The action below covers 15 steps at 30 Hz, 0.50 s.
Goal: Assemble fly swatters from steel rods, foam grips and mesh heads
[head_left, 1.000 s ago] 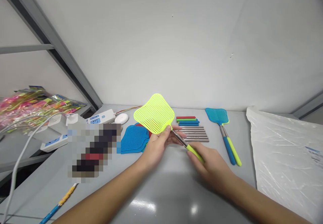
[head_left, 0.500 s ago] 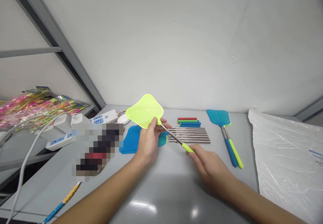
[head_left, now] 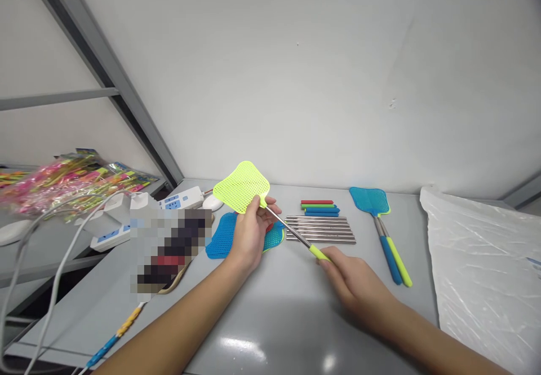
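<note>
A fly swatter (head_left: 243,187) with a yellow-green mesh head, a thin metal rod and a yellow-green grip is held between both hands above the table. My left hand (head_left: 250,231) is closed at the neck, where head and rod join. My right hand (head_left: 353,279) is wrapped round the grip, its end hidden in the palm. Beneath my left hand lie blue mesh swatter heads (head_left: 220,238), partly covered by it. A row of metal rods (head_left: 321,229) lies just beyond the held rod, with several coloured grips (head_left: 322,210) behind them.
Two swatters (head_left: 391,251) with blue and green grips lie at the right, beside a white plastic bag (head_left: 473,268). Power strips (head_left: 181,199), cables and a blurred object (head_left: 171,254) occupy the left. Colourful packaged goods (head_left: 80,186) lie on a surface farther left. A wall stands behind.
The view has shifted slightly, so the table's things appear a little farther right. Both hands keep their hold on the swatter; its rod appears slightly longer between them.
</note>
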### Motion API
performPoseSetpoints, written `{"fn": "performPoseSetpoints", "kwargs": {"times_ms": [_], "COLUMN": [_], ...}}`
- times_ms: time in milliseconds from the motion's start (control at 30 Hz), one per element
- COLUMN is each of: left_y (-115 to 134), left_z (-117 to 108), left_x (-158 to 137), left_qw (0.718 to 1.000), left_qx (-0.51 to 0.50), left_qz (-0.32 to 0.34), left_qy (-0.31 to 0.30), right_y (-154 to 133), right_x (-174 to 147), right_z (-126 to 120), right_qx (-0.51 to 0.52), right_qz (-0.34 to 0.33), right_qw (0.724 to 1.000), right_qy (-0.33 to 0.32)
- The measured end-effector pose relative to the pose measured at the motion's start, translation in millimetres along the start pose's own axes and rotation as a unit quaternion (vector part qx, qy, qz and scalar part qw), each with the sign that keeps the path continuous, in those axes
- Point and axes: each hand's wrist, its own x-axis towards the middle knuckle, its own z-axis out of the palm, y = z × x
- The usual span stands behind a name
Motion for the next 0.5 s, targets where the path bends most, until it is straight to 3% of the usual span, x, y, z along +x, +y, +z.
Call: {"fn": "performPoseSetpoints", "kwargs": {"times_ms": [300,500], "left_y": [-1,-10], "left_z": [1,2], "left_x": [-5,-8], "left_qw": [0.997,0.991], "left_qx": [0.016,0.051], "left_qz": [0.021,-0.007], "left_qy": [-0.077,-0.127], "right_y": [-3,3], "right_x": [-1,1], "right_z": [3,4], "right_qx": [0.024,0.038], "right_qz": [-0.022,-0.026], "right_qw": [0.999,0.999], "right_qy": [-0.002,0.001]}}
